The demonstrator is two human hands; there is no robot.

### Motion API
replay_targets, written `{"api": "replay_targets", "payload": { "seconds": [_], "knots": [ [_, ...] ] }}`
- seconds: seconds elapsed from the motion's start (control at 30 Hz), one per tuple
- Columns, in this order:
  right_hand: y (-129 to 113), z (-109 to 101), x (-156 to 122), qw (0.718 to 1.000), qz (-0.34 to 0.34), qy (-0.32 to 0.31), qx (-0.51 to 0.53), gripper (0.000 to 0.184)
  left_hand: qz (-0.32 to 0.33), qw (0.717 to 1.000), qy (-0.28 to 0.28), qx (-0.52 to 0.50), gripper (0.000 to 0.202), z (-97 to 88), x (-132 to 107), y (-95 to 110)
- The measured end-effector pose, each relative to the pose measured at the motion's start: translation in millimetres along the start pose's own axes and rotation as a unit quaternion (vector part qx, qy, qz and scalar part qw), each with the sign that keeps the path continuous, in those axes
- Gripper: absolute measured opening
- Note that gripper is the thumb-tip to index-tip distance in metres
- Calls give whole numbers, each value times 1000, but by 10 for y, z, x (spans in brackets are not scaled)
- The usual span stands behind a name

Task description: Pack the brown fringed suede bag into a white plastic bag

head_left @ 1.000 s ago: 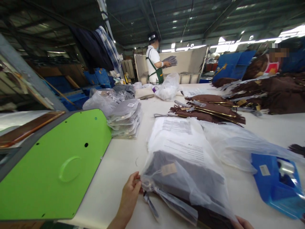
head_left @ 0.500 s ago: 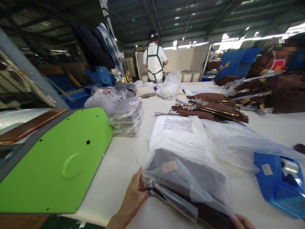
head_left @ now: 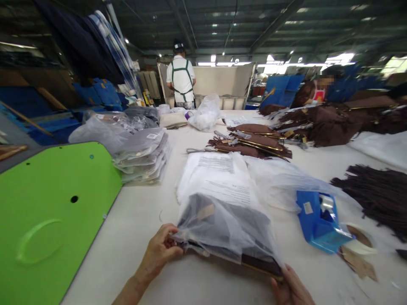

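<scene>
A brown fabric bag (head_left: 254, 259) with a gold-coloured edge lies partly inside a clear plastic bag (head_left: 222, 228). A tan tag (head_left: 206, 212) shows through the film. My left hand (head_left: 162, 248) is closed at the near left corner, pinching the plastic between thumb and fingers. At the near right corner, my right hand (head_left: 292, 286) grips the film and the brown bag's edge, its thumb below and fingers on top. Beneath and beyond lie white plastic bags (head_left: 213, 169) printed with text.
A green machine panel (head_left: 54, 212) stands at left, beside a stack of bagged goods (head_left: 143, 152). Fringed brown bags (head_left: 251, 142) lie beyond. At right are a blue tape dispenser (head_left: 314, 220), a tape roll (head_left: 362, 239) and dark fringe (head_left: 375, 195). A co-worker (head_left: 181, 78) stands at the back.
The view has swung right, so the table's things sit further left. Plastic now covers more of the brown bag's near edge at left. My right hand shows more fully at its corner.
</scene>
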State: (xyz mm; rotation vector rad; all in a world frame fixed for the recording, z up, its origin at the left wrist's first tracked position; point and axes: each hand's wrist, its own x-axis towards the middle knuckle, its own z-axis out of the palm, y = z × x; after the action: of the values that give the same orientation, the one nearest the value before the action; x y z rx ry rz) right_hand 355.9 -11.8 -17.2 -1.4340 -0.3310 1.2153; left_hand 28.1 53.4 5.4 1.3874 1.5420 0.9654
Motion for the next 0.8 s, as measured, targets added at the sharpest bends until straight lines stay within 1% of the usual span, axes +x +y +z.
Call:
{"api": "replay_targets", "payload": {
  "seconds": [0.03,0.07,0.1,0.17,0.2,0.23,0.27,0.3,0.37,0.47,0.53,0.6,0.67,0.8],
  "knots": [
    [-20,25,-30,1000,12,7,27,33,1,1000,2,4,31,1,16,-3],
    [-44,44,-58,999,11,14,27,35,3,1000,5,10,31,-1,30,-1],
    [-67,54,-83,1000,-6,20,-4,35,5,1000,10,20,31,-5,43,5],
    [-108,53,-123,993,-61,24,-99,35,13,999,22,47,29,-18,64,28],
    [-123,46,-137,987,-87,24,-133,35,19,997,29,63,28,-25,73,40],
    [-135,36,-147,985,-99,23,-142,34,26,996,35,79,28,-32,81,51],
    [-144,28,-154,988,-95,18,-123,33,31,994,38,93,28,-35,89,59],
    [-152,21,-158,994,-75,10,-82,32,34,993,41,104,29,-36,95,64],
    [-172,13,-165,999,-20,-16,21,29,33,992,43,117,30,-27,102,67],
    [-222,10,-180,985,50,-55,157,29,24,990,47,127,32,-3,95,74],
    [-252,2,-184,969,88,-56,222,31,22,988,61,137,34,7,85,89],
    [-260,-11,-167,956,112,-49,268,35,19,986,79,149,38,9,78,109],
    [-236,-28,-121,948,120,-50,291,37,12,983,91,156,40,10,77,128],
    [-149,-82,9,943,113,-83,302,26,-8,982,97,161,36,53,67,173]
  ]
}}
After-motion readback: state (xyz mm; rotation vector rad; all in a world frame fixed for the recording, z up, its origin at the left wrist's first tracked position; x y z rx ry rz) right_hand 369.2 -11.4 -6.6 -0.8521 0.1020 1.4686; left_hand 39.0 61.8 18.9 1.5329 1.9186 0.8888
